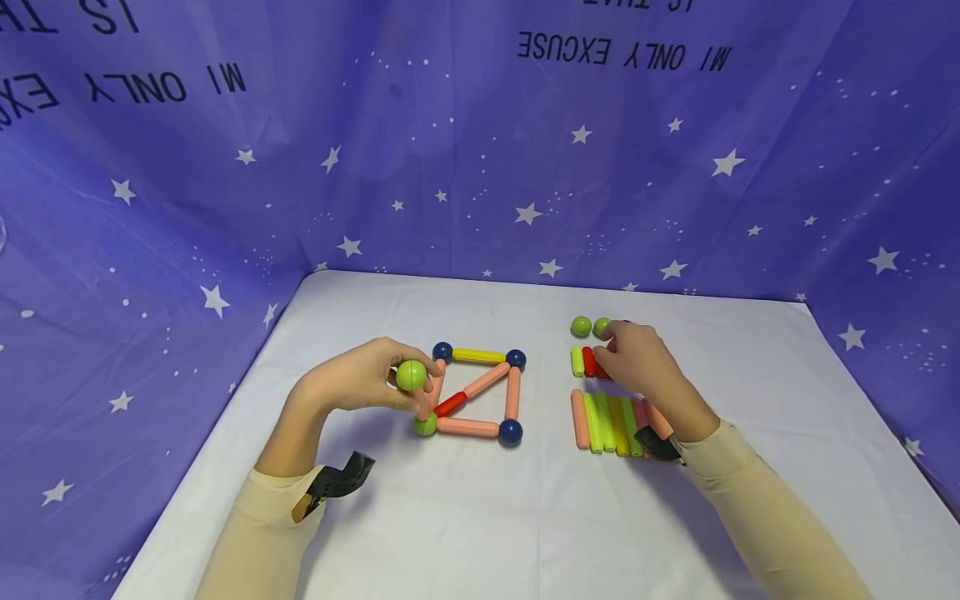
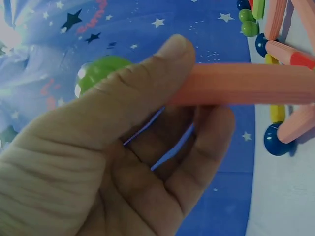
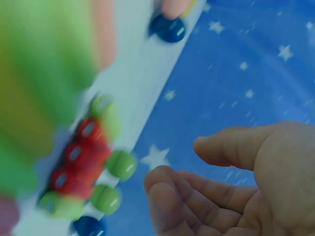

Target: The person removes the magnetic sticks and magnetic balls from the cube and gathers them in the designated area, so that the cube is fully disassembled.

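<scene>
My left hand (image 1: pixel 358 377) pinches a pink magnetic rod (image 2: pixel 246 84) between thumb and fingers; a green ball (image 1: pixel 411 375) caps its upper end. Below, the rod's lower end is over a green corner ball (image 1: pixel 426 426) of a flat four-sided frame; whether they touch is hard to tell. Pink rods (image 1: pixel 468 427), a yellow rod (image 1: pixel 478 357) and blue balls (image 1: pixel 511 432) form that frame, with a red rod (image 1: pixel 451 405) and a pink one across its diagonal. My right hand (image 1: pixel 637 358), thumb and fingers apart and holding nothing, hovers by loose green balls (image 1: pixel 581 326) and short red rods (image 3: pixel 74 155).
Longer rods in pink, green and yellow (image 1: pixel 617 423) lie side by side at the right, partly under the right wrist. A purple star-printed cloth (image 1: pixel 480 167) hangs behind the white table (image 1: pixel 480 517). Dark straps (image 1: pixel 341 477) stick out at both wrists.
</scene>
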The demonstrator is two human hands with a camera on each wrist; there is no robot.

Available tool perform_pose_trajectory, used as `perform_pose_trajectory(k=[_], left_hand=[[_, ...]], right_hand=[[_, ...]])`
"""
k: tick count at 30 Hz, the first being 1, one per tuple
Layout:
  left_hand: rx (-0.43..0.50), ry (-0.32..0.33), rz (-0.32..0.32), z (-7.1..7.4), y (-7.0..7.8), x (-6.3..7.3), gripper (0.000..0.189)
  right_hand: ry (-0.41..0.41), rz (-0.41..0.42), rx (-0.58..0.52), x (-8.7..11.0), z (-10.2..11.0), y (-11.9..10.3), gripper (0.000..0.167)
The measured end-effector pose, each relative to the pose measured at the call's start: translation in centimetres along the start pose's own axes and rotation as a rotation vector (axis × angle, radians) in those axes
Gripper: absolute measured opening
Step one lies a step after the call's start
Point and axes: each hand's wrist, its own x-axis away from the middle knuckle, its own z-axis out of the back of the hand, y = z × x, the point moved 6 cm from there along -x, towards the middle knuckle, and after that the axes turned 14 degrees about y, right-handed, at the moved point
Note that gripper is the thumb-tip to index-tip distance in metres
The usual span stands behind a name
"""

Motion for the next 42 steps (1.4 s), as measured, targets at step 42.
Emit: perform_pose_trajectory(k=[42], left_hand=[[0.056,-0.082,0.003,-1.7,-2.0,-0.8,0.008]], right_hand=[[0.061,0.188,-0.866,0.0,0.0,-16.0,0.034]])
